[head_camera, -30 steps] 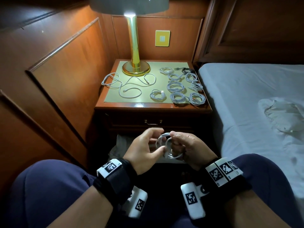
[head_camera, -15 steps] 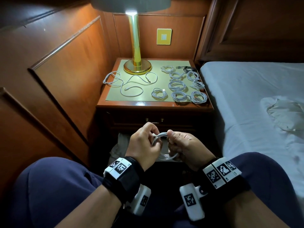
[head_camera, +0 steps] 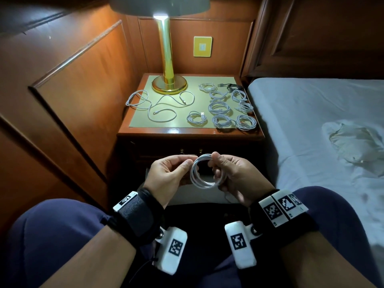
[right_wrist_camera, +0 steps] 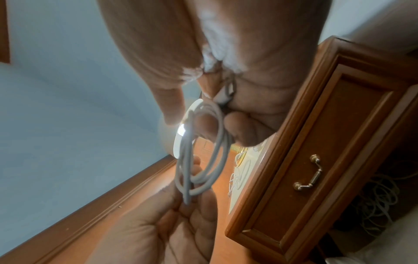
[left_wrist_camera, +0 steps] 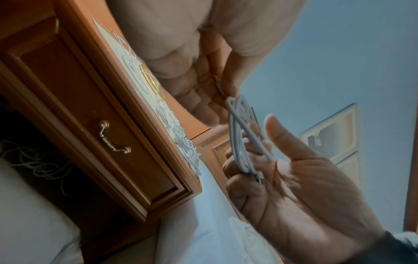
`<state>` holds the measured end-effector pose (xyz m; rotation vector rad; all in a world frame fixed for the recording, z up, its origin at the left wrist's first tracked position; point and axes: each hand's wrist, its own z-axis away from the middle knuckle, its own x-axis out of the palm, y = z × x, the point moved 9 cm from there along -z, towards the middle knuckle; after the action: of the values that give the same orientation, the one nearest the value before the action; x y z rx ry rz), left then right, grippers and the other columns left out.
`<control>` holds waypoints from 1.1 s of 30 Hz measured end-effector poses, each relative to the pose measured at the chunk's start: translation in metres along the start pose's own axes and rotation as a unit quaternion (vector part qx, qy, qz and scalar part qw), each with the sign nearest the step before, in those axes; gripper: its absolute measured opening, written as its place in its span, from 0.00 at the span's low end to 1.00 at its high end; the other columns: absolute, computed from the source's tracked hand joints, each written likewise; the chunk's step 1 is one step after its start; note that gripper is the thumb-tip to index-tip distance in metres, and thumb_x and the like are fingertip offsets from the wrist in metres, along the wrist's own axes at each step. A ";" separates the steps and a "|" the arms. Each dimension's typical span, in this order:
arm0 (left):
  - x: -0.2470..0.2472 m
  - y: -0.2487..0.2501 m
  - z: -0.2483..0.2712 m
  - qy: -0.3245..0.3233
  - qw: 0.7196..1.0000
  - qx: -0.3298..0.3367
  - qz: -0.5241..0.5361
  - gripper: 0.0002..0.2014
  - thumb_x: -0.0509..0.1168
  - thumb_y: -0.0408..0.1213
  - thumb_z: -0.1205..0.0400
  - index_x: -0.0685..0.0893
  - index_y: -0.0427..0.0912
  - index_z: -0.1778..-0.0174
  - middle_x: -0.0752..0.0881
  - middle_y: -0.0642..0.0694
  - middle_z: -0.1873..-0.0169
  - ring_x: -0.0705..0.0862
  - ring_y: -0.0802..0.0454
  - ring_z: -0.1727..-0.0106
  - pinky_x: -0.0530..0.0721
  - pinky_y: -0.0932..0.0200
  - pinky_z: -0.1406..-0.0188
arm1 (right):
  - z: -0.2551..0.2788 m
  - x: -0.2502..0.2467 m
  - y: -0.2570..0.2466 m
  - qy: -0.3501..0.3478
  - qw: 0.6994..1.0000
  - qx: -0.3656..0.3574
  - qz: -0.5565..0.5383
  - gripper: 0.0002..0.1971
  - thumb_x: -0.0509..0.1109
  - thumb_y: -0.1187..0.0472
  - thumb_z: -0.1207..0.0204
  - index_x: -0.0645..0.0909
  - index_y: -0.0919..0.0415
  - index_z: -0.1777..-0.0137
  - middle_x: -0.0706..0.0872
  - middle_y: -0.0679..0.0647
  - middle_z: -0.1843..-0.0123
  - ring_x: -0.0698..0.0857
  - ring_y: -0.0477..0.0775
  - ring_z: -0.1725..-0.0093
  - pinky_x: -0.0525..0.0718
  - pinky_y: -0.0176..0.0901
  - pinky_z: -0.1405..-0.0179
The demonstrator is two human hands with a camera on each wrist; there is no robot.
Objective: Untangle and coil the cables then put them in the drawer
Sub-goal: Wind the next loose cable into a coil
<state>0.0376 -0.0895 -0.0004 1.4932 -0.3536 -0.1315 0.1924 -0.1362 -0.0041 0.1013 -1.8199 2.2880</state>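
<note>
A white cable point(head_camera: 202, 173), wound into a small round coil, hangs between my two hands above my lap, in front of the nightstand. My left hand point(head_camera: 188, 163) pinches the coil's left rim with thumb and forefinger. My right hand point(head_camera: 216, 165) grips its right side, with fingers curled through the loops. In the left wrist view the coil point(left_wrist_camera: 239, 139) runs from my left fingertips down into the right palm. A plug end shows in my right hand point(right_wrist_camera: 226, 114) above the coil point(right_wrist_camera: 201, 151). The drawer point(left_wrist_camera: 114, 137) with its brass handle is closed.
On the nightstand top point(head_camera: 187, 129) lie several coiled cables point(head_camera: 220, 107) to the right, a loose uncoiled cable point(head_camera: 158, 104) to the left and a brass lamp point(head_camera: 169, 84). More tangled cable point(right_wrist_camera: 380, 196) sits in the recess under the drawer. The bed point(head_camera: 311, 121) is at the right.
Both hands have risen a little with the coil. My left hand has come off the top of the loops and now pinches the left rim, so the coil faces me as a full ring.
</note>
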 end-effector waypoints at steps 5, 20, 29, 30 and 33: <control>-0.019 0.017 0.007 0.085 0.996 0.029 0.023 0.06 0.67 0.27 0.16 0.90 0.33 0.52 0.92 0.34 0.58 0.91 0.45 0.62 0.89 0.57 0.66 | 0.003 -0.003 -0.019 0.042 0.990 -0.047 0.126 0.08 0.73 0.58 0.19 0.87 0.61 0.58 0.85 0.53 0.68 0.78 0.50 0.70 0.74 0.41 0.72; -0.033 0.096 0.040 0.105 0.985 0.131 -0.042 0.09 0.77 0.25 0.25 0.92 0.38 0.51 0.93 0.40 0.59 0.93 0.39 0.57 0.89 0.39 0.44 | 0.043 0.046 -0.082 0.026 0.961 -0.173 0.212 0.04 0.73 0.57 0.19 0.88 0.54 0.54 0.90 0.51 0.63 0.87 0.49 0.63 0.85 0.44 0.66; -0.033 0.097 -0.045 0.118 0.975 0.157 -0.100 0.07 0.78 0.32 0.24 0.92 0.44 0.51 0.94 0.50 0.61 0.93 0.48 0.58 0.89 0.51 0.49 | -0.032 0.026 -0.110 0.083 0.915 -0.200 0.339 0.06 0.76 0.55 0.22 0.87 0.50 0.46 0.90 0.42 0.56 0.86 0.37 0.55 0.84 0.30 0.54; -0.035 0.086 -0.063 0.127 0.977 0.147 -0.090 0.07 0.78 0.30 0.24 0.92 0.43 0.52 0.94 0.49 0.60 0.93 0.48 0.59 0.89 0.52 0.52 | -0.051 0.022 -0.108 0.086 0.915 -0.192 0.345 0.04 0.76 0.55 0.22 0.87 0.48 0.48 0.90 0.43 0.56 0.87 0.39 0.55 0.85 0.34 0.52; -0.040 0.052 -0.121 0.140 0.980 0.112 -0.091 0.07 0.77 0.28 0.24 0.92 0.41 0.51 0.93 0.47 0.59 0.93 0.49 0.61 0.91 0.51 0.56 | -0.114 0.007 -0.093 0.084 0.897 -0.171 0.398 0.03 0.75 0.55 0.22 0.90 0.51 0.52 0.90 0.44 0.60 0.86 0.37 0.60 0.84 0.32 0.59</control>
<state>0.0310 0.0417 0.0410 1.7409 -0.0039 -0.0257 0.2140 -0.0050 0.0599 -1.0469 -2.4202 2.2279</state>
